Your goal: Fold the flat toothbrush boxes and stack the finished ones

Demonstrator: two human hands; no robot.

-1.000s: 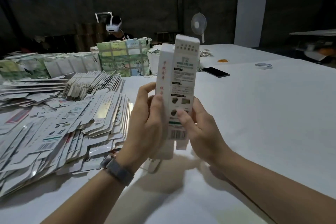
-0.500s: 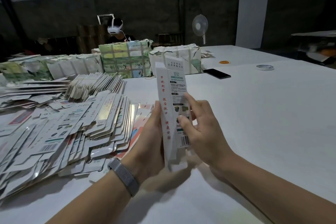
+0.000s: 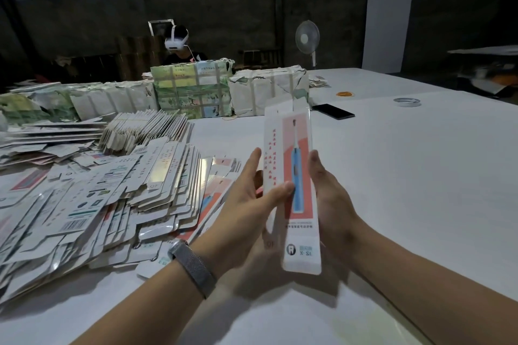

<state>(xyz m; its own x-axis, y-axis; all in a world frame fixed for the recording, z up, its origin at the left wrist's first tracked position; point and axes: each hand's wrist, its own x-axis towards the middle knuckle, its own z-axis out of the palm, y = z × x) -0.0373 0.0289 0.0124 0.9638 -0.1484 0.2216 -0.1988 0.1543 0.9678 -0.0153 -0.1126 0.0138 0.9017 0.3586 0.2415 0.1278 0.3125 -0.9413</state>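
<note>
Turned since a second ago, the toothbrush box (image 3: 297, 176) now shows its pink front with the blue brush, tilted above the white surface (image 3: 406, 190). Left hand (image 3: 246, 204) grasps it, thumb across the front; right hand (image 3: 330, 199) grips its right edge. Flat boxes (image 3: 106, 199) lie heaped left of it.

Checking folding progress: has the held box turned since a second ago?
Yes. The box now shows its toothbrush picture face, not the barcode face, and sits lower against the wrapped bundles.
</note>
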